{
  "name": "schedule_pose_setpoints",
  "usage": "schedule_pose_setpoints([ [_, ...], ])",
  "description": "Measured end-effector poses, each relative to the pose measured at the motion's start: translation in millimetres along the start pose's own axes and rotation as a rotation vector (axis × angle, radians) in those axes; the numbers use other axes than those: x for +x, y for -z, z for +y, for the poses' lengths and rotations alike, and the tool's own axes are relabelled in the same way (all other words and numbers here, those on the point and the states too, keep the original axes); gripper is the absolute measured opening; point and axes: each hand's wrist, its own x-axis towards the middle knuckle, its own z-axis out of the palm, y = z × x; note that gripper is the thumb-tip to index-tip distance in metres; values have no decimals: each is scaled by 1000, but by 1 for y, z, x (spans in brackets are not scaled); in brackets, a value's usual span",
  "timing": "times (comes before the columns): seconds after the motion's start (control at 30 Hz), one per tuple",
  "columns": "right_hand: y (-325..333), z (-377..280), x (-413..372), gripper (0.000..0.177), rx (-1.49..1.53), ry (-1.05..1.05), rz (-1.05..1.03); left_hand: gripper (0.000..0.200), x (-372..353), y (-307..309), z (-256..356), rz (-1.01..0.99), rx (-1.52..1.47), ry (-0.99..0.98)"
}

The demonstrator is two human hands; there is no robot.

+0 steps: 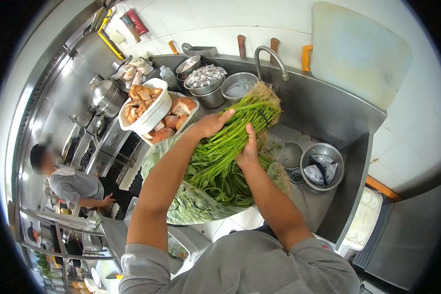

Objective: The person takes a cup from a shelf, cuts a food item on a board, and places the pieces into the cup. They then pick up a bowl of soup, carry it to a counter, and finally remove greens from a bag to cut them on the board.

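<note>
A large bunch of leafy greens (237,130), with long green stems and pale stringy roots, lies across the front of the sink. A dark tie runs round its stems near the roots. My left hand (213,123) grips the bunch from the left side, with its fingertips partly hidden by the stems. On the other side my right hand (249,147) is closed round the stems, thumb uppermost. Below both hands the leaves rest in an opened clear plastic bag (191,208), which holds more greens.
The steel sink (323,105) has a curved faucet (272,55) and a metal bowl (321,166) with dark silvery fish pieces. At left stand a white tub (149,115) of orange-brown chunks and a bowl of greyish pieces (206,77). A co-worker (73,183) stands farther left.
</note>
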Motion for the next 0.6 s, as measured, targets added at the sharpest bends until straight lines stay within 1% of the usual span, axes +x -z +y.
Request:
schedule_pose_setpoints([
  [0.03,-1,2,0,55,-80,-16,86,92,-4,2,5,-91,-7,46],
  [0.07,-1,3,0,55,-81,-20,82,100,-4,4,8,-209,0,15],
  [0.1,-1,3,1,60,-100,-28,115,100,-6,3,11,-201,0,17],
  [0.13,-2,4,2,64,-118,-35,147,104,-10,-2,13,-142,58,-23],
  [0.17,-2,5,3,64,-117,-38,142,109,-12,-5,16,-85,116,-62],
  [0.2,-2,4,2,67,-94,-31,120,116,-9,-5,17,-138,72,-22],
  [0.23,-1,3,2,70,-73,-24,98,116,-9,-6,16,-136,73,-21],
  [0.3,-4,0,-1,73,-89,-44,124,119,-6,-10,11,-199,96,-81],
  [0.37,-13,-5,-8,77,-271,-101,206,121,0,-7,9,-189,59,-47],
  [0.4,-36,-15,-22,84,-366,-132,273,120,1,-5,7,-205,9,-86],
  [0.43,-16,-7,-15,84,-367,-140,274,120,0,-6,4,-225,-43,-123],
  [0.47,18,4,0,93,-398,-102,240,120,-2,-4,4,-223,-45,-120],
  [0.5,37,9,10,102,-431,-63,206,123,-5,-1,7,-253,-58,-128],
  [0.53,33,5,11,102,-435,-67,203,125,-7,1,10,-283,-71,-137],
  [0.6,12,-4,10,104,-681,-137,257,127,-11,1,10,-307,-83,-142],
])
